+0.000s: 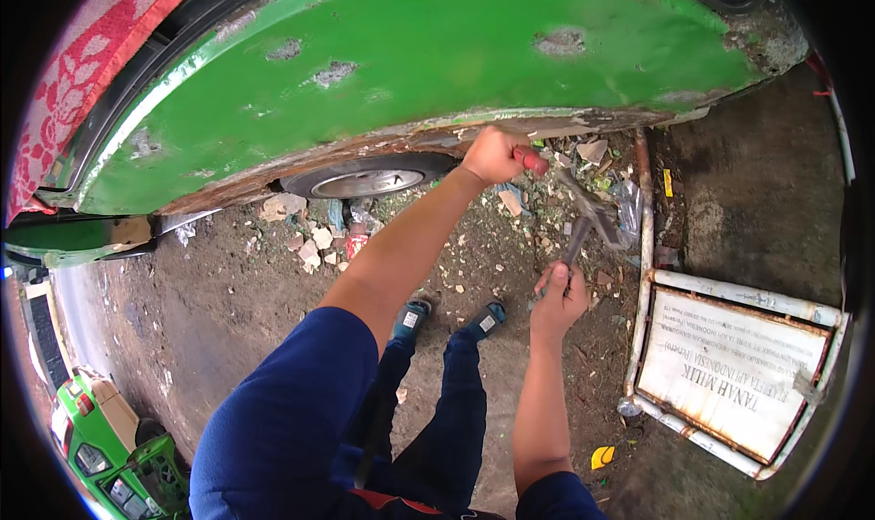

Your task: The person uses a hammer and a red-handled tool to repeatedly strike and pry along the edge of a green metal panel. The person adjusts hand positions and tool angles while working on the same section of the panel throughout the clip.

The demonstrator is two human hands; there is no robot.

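Free room above the ground [497, 278] between the forearms [415, 228], blurred metal tool [594, 217] crossing between left hand [493, 155] and right hand [561, 294], green panel [437, 55] barring the far side, wheel [366, 184] at left, framed sign [729, 374] at right

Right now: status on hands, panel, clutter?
Left hand gripping red handle. Right hand gripping dark metal tool. Green panel scarred. Rubble below, framed sign at right.

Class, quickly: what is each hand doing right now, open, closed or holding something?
Left hand: closed, holding a red-handled tool.
Right hand: closed, holding a dark, hammer-like metal tool.
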